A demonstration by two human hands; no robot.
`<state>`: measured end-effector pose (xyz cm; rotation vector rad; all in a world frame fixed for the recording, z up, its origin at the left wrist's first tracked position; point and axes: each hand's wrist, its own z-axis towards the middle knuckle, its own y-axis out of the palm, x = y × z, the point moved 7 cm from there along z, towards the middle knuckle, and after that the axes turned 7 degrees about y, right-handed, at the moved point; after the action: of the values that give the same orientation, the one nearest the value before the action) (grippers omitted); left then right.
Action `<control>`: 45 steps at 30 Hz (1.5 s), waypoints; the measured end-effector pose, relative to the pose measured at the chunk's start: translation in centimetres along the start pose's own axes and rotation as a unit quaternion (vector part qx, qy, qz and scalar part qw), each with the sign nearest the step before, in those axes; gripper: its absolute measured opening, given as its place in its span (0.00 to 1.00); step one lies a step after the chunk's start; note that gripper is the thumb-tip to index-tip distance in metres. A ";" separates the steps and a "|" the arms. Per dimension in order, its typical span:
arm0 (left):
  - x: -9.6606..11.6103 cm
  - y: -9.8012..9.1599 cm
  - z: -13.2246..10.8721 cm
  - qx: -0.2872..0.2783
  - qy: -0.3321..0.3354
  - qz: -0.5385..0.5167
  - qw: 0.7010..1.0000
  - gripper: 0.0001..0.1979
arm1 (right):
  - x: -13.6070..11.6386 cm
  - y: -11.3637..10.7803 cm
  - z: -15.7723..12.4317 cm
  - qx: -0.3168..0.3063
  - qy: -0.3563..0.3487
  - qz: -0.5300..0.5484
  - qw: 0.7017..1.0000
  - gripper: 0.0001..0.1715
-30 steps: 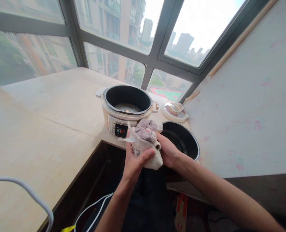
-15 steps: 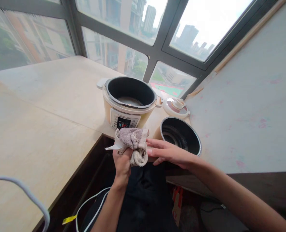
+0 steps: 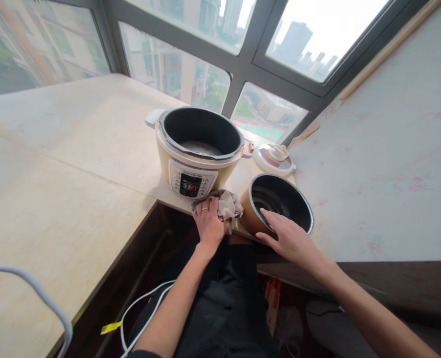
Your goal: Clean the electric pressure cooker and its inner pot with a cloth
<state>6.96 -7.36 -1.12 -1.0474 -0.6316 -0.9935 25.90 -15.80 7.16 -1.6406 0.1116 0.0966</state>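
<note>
My left hand (image 3: 210, 223) grips a bunched cloth (image 3: 229, 205) at the counter's front edge, just below the control panel of an electric pressure cooker (image 3: 164, 164). The cooker's body is cream and gold, its top uncovered and its dark inside showing. To the right stands the inner pot (image 3: 248, 206), dark within and gold outside. My right hand (image 3: 289, 236) is over the pot's near rim, thumb and fingers apart; whether it touches the rim I cannot tell. Behind the pot lies the white and brown lid (image 3: 275, 158) with its knob up.
A pale counter (image 3: 74, 149) stretches left, with a thick grey cable (image 3: 37, 288) across its near part. A white cord (image 3: 138, 301) with a yellow tag hangs by my legs. Windows rise behind the cooker, and a patterned wall (image 3: 384, 174) stands on the right.
My left hand has lowered the cloth and moved it right, to the counter's edge beside the cooker. My right hand has left the cloth and shifted right to the inner pot's rim.
</note>
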 end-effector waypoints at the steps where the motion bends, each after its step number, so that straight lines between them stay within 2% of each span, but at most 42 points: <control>1: 0.2 0.6 0.1 -0.018 0.027 0.049 0.998 0.24 | -0.2 0.1 -0.1 0.001 -0.002 -0.004 1.000 0.31; 4: 1.0 2.1 -0.2 -0.066 0.089 0.101 0.989 0.25 | -0.5 0.5 -0.4 0.005 0.009 -0.003 1.000 0.25; 6: 1.3 2.8 -0.7 -0.085 0.097 0.102 0.986 0.30 | -0.4 0.5 -0.5 0.025 0.018 -0.005 1.000 0.22; 11: 1.5 3.3 -1.4 -0.112 0.076 0.099 0.986 0.35 | -0.5 0.1 -1.0 0.092 -0.021 -0.023 0.995 0.15; 16: 1.4 3.6 -0.7 -0.196 0.045 0.170 0.965 0.29 | 0.3 -0.5 -2.6 0.177 -0.073 -0.018 0.981 0.12; 20: 1.2 3.7 0.0 -0.220 0.033 0.200 0.954 0.27 | 1.8 -0.6 -4.5 0.232 -0.087 0.009 0.969 0.11; 27: 1.2 3.5 0.6 -0.223 0.021 0.171 0.959 0.27 | 3.9 -0.4 -7.1 0.228 -0.060 0.018 0.972 0.13; 31: 1.7 3.5 0.1 -0.207 0.026 0.160 0.965 0.26 | 2.5 -0.9 -6.7 0.215 -0.055 0.019 0.975 0.26; 34: 1.9 3.8 -0.5 -0.195 0.036 0.167 0.966 0.24 | 0.6 -0.8 -4.8 0.184 -0.035 0.000 0.982 0.33; 36: 1.9 3.9 -0.8 -0.180 0.051 0.168 0.968 0.22 | -0.2 -0.4 -3.1 0.143 0.015 -0.035 0.989 0.32; 40: 1.8 3.6 -0.8 -0.139 0.084 0.145 0.976 0.23 | -0.4 0.5 -0.8 0.074 0.111 -0.118 0.984 0.16; 42: 1.7 3.4 -0.8 -0.117 0.100 0.121 0.981 0.23 | -0.3 0.6 -0.6 0.072 0.121 -0.141 0.980 0.14; 45: 1.4 2.8 -0.9 -0.080 0.114 0.060 0.989 0.25 | 0.5 0.3 -1.1 0.105 0.106 -0.142 0.979 0.15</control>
<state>10.13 -8.23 -1.45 -1.0795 -0.3026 -1.0516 26.32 -16.94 6.87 -1.4359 0.0478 -0.3008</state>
